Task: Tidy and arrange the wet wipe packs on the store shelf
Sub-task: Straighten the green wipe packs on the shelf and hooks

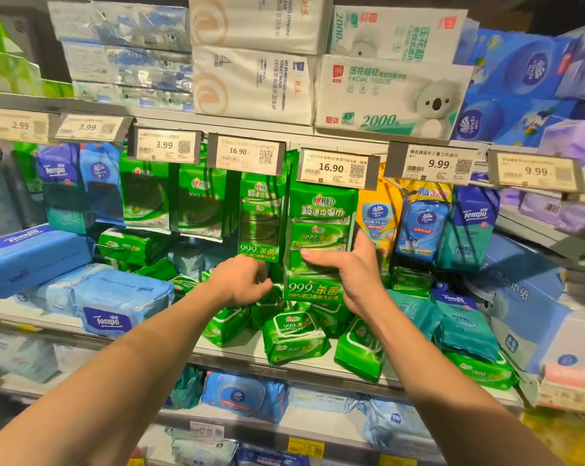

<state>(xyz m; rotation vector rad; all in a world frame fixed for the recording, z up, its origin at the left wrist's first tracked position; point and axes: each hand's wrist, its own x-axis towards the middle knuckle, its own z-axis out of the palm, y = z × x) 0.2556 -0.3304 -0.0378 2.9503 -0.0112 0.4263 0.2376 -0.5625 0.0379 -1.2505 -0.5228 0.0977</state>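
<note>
A shopper's bare right hand gripped a tall green plastic multipack of wet wipes hanging under the 16.90 price tag, fingers curled across its front and thumb up its right edge, while the left hand reached in just to the left with fingers loosely bent near the foot of the neighbouring green hanging multipack; whether it pinched anything could not be told. Below both hands, small green soft wipe packs lay jumbled on the grey metal shelf, several tilted and sitting close to its near edge. The risk appeared to lie there: a forearm dropping, or the held multipack swinging down, could nudge those loose packs off the edge to the floor. A hard tug might also tear the hanging pack from its hook, which was hidden behind the tag, or knock the yellow hanging pack just to its right askew
</note>
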